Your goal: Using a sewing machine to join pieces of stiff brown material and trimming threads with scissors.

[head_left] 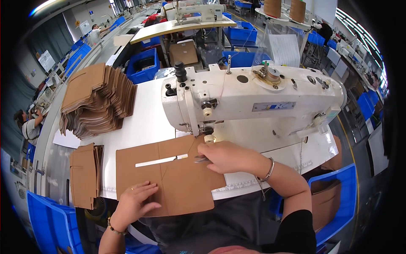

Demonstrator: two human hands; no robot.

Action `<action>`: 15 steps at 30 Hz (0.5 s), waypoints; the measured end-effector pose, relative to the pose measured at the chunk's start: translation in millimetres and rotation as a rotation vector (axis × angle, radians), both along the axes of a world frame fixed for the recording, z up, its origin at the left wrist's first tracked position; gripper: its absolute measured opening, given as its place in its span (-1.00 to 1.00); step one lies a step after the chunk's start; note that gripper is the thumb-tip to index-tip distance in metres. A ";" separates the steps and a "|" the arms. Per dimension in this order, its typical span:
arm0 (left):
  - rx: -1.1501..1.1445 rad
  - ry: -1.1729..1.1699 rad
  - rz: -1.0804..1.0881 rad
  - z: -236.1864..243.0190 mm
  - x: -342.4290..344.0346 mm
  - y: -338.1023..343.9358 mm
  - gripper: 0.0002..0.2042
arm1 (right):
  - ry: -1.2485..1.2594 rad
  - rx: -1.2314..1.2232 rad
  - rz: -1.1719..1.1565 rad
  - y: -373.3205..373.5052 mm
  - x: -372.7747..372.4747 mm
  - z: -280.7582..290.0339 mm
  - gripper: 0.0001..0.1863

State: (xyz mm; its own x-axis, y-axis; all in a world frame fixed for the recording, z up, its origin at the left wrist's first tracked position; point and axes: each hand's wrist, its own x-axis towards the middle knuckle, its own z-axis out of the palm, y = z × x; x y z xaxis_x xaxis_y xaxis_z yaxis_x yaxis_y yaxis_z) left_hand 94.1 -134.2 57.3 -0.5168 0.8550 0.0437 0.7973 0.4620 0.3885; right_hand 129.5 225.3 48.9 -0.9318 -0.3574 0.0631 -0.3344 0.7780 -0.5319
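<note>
A brown panel with a long narrow slot lies on the white machine table, its far edge under the needle area of a white sewing machine. A thin thread crosses the panel. My left hand rests on the panel's near left part, fingers bent slightly and apart, holding nothing. My right hand is closed around a small metal tool, apparently snips, over the panel's upper right, just below the presser foot. The tool is partly hidden by my fingers.
A tall stack of brown panels and a smaller pile lie left. Blue bins flank the table; others are behind. Thread cones stand back right. Co-workers sit at machines around.
</note>
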 end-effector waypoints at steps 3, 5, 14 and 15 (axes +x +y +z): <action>0.137 0.065 0.170 -0.7 -12.0 31.9 -0.64 | -0.147 0.128 -0.011 -19.9 -7.8 11.8 -0.75; 0.161 0.051 0.214 -1.1 -17.5 59.0 -0.69 | 0.036 0.171 0.113 -26.0 -10.1 18.7 -0.75; 0.161 -0.003 0.220 -22.0 -34.8 94.5 -0.79 | -0.203 0.022 0.058 -19.8 -12.2 16.6 -0.65; 0.174 0.000 0.215 -23.7 -35.1 94.4 -0.80 | -0.208 0.024 0.060 -18.0 -12.3 15.1 -0.65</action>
